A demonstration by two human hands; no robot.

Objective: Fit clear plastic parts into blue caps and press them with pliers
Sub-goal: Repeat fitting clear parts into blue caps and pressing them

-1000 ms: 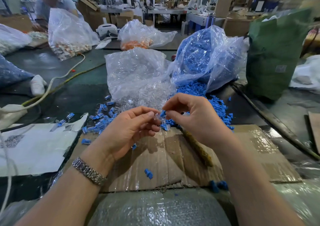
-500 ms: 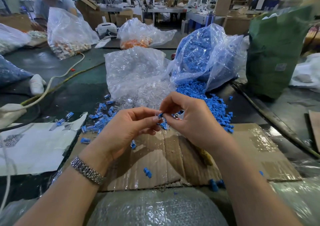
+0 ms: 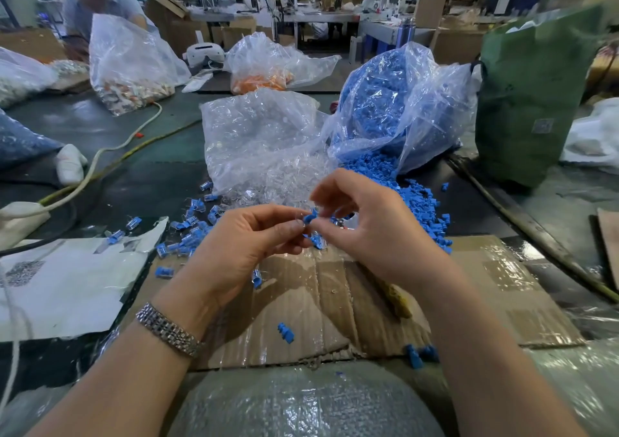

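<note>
My left hand [image 3: 248,245] and my right hand [image 3: 371,232] meet above the cardboard sheet [image 3: 335,302]. Between their fingertips sits a small blue cap [image 3: 310,217] with a clear plastic part against it; both hands pinch this piece. My right palm also holds the pliers, whose yellow handle [image 3: 397,299] sticks out below the hand; the jaws are hidden. Behind the hands lie the bag of clear parts [image 3: 261,148] and the open bag of blue caps [image 3: 395,108], with a spill of loose blue caps [image 3: 418,202].
Assembled blue pieces [image 3: 191,229] lie scattered left of the hands. A white sheet [image 3: 63,286] lies at the left and a green bag [image 3: 532,95] stands at the right. Bubble wrap [image 3: 301,403] covers the near edge. Another person works at the far left.
Both hands have risen slightly and stayed together. The blue cap now shows between the fingertips, where a second ago only the clear part was visible.
</note>
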